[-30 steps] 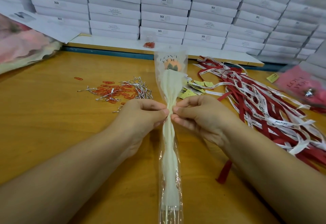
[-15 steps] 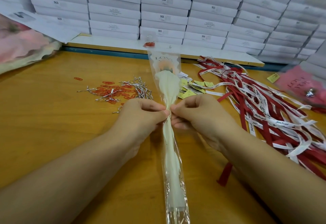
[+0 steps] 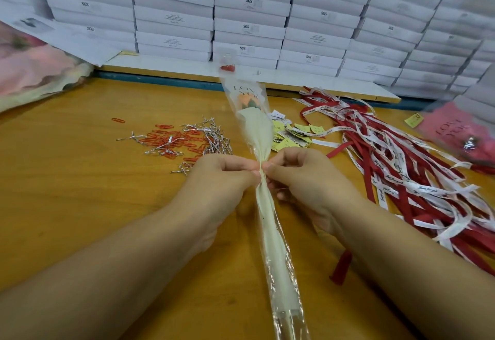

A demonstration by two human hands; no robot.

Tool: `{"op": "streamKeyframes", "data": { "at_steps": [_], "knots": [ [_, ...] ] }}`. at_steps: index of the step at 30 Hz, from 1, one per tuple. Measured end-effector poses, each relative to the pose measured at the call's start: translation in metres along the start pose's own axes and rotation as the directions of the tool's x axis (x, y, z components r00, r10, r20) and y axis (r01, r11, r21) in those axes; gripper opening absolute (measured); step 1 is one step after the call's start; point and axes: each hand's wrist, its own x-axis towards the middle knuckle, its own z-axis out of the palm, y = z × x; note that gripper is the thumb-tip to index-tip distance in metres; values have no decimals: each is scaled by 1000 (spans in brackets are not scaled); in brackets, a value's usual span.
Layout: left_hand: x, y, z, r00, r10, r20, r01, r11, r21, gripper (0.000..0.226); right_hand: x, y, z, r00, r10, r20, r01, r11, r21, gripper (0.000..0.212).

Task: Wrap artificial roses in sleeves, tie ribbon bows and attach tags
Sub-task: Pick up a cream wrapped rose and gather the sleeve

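A wrapped rose (image 3: 261,136) lies lengthwise on the wooden table (image 3: 67,192), its orange bloom inside a clear sleeve printed with dark letters, cream paper around the stem. My left hand (image 3: 225,179) and my right hand (image 3: 302,176) pinch the sleeve from both sides at its narrow waist, fingertips almost touching. A thin wire shows under my right fingers. Red and white ribbons (image 3: 401,168) lie in a heap to the right. Yellow and white tags (image 3: 292,133) lie just behind my right hand.
Red paper clips and silver twist ties (image 3: 184,141) lie scattered left of the rose. White boxes (image 3: 254,18) are stacked along the back. A pink printed sleeve pack (image 3: 460,130) lies at the right edge, and a pink-patterned bundle (image 3: 32,69) at the far left.
The rose's top end has swung to the left and its lower end to the right. Both hands keep pinching the waist of the sleeve in about the same place.
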Motion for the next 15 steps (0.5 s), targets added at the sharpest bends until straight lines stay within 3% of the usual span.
{"op": "streamKeyframes", "data": {
  "at_steps": [5, 15],
  "knots": [
    [-2, 2, 1, 998, 14, 54, -15, 1000, 26, 16, 0, 0, -5, 999, 46, 10, -47, 996, 78, 15],
    [-2, 5, -1, 975, 189, 119, -200, 976, 89, 23, -3, -1, -8, 999, -1, -40, 5, 993, 117, 14]
  ]
}}
